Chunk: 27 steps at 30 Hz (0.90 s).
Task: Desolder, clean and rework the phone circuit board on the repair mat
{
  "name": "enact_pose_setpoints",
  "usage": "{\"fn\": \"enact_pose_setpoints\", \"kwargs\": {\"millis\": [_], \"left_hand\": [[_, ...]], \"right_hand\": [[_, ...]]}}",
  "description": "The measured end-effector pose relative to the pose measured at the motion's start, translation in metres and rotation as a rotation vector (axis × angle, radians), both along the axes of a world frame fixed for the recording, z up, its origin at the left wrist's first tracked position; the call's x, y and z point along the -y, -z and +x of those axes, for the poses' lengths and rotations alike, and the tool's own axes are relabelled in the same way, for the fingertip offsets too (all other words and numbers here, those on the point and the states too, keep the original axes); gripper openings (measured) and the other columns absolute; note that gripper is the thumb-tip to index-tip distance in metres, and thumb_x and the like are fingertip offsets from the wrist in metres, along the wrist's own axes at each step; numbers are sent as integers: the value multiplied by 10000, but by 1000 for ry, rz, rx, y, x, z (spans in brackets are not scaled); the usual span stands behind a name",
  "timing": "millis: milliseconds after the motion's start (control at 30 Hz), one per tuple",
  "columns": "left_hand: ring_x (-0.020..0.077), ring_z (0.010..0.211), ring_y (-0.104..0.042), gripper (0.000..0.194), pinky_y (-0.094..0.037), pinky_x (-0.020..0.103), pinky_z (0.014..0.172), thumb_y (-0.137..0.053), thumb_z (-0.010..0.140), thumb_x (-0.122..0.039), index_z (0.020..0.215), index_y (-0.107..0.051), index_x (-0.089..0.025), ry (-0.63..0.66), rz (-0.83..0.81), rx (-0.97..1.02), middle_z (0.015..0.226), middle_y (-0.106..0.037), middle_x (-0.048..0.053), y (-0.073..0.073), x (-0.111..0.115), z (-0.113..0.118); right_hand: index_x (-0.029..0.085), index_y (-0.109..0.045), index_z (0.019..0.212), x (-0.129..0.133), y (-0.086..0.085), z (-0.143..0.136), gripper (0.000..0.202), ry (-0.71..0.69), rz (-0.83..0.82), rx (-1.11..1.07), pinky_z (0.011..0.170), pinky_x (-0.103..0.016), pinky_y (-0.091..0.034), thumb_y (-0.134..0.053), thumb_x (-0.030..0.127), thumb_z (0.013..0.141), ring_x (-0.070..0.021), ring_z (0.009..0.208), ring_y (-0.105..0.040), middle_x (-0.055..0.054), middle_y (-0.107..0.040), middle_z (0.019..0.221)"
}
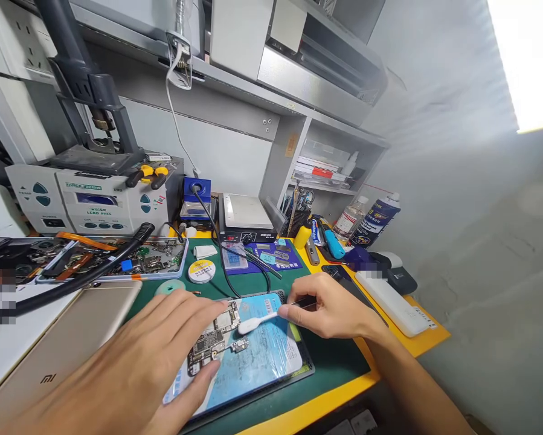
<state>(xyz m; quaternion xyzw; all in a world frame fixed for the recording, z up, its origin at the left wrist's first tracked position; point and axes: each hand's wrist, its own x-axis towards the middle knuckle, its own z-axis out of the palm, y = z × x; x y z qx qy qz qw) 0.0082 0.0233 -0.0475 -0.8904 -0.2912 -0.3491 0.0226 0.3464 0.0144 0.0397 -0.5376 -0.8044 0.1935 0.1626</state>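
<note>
A phone circuit board (210,343) lies on a blue-and-white plastic-covered pad (264,359). My left hand (148,356) grips the board from the left, fingers at its far edge and thumb at the near edge, hiding part of it. A small metal-shielded piece (240,345) juts out at the board's right side. Between the thumb and fingers of my right hand (323,308) is a white swab (252,324), its thick rounded tip just right of the board. A dark slim tool (305,302) also shows in that hand; its kind is unclear.
On the left are a soldering station (94,199), a tray of phone parts (157,257), a black hose (94,278) and a gold phone (67,344). Behind stands a heating plate (246,211). Bottles (375,220) and a white power bank-like block (391,302) are on the right.
</note>
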Motion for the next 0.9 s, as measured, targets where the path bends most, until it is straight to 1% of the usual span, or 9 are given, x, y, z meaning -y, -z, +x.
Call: {"fn": "enact_pose_setpoints", "kwargs": {"millis": [100, 200, 300, 367, 467, 600, 667, 733, 900], "left_hand": [[289, 1256, -732, 507, -575, 422, 1085, -654, 1092, -493, 1580, -620, -358, -11, -13, -8, 1410, -785, 24, 2, 0, 0], [289, 1273, -728, 493, -539, 439, 1141, -654, 1098, -505, 1568, -624, -363, -22, 4, -17, 1415, -784, 15, 3, -1, 0], [284, 1265, -734, 493, -548, 421, 1119, -664, 1091, -482, 1565, -627, -350, -11, 4, -20, 1416, -786, 21, 1, -3, 1], [279, 1255, -735, 498, -553, 413, 1100, -664, 1091, -478, 1570, -626, -350, -6, 2, -19, 1404, -789, 19, 1, -3, 1], [276, 1262, -724, 494, -543, 416, 1105, -652, 1097, -497, 1571, -626, -358, -10, 17, -4, 1405, -785, 8, 3, -3, 1], [268, 1283, -708, 495, -544, 401, 1096, -649, 1100, -485, 1578, -623, -357, -10, 29, 7, 1421, -777, 0, 6, -3, 1], [266, 1271, -713, 489, -547, 397, 1088, -653, 1098, -470, 1573, -629, -356, -10, 39, 7, 1405, -782, 1, 6, -3, 0], [266, 1264, -721, 486, -545, 400, 1097, -656, 1096, -452, 1572, -631, -360, -11, 42, -7, 1398, -785, -1, 5, -2, 0], [277, 1291, -716, 510, -541, 409, 1120, -644, 1104, -456, 1603, -613, -358, -14, 38, -17, 1421, -781, 10, 6, -2, -2]], "right_hand": [[174, -755, 737, 1, 0, 0, 435, 29, 29, 9, 624, -308, -359, -740, 501, 1023, -146, 658, -556, -29, -723, 714], [176, -759, 743, 1, 0, 0, 430, 27, 25, 9, 621, -308, -363, -741, 499, 1026, -149, 659, -562, -30, -728, 716], [179, -768, 747, 1, 0, -1, 413, 5, 6, 6, 622, -300, -379, -763, 500, 1007, -146, 656, -580, -25, -746, 720], [177, -759, 740, 1, 0, -1, 429, 19, 23, 10, 628, -303, -371, -748, 503, 1018, -146, 658, -565, -25, -729, 708], [177, -750, 734, 1, 1, -1, 436, 37, 38, 13, 628, -308, -360, -734, 500, 1026, -147, 658, -549, -25, -711, 701], [180, -763, 752, 2, 1, -1, 404, 17, 7, 6, 626, -298, -379, -764, 499, 1001, -145, 660, -582, -19, -736, 714], [180, -747, 735, 2, 1, -1, 425, 31, 20, 7, 624, -304, -367, -746, 500, 1014, -144, 656, -561, -17, -709, 698], [181, -735, 725, 2, 0, -2, 436, 45, 32, 8, 620, -308, -358, -734, 499, 1023, -144, 651, -543, -15, -688, 687], [185, -739, 729, 2, 0, -3, 426, 10, 9, 9, 617, -300, -376, -762, 506, 1008, -141, 644, -561, -9, -703, 686]]}}
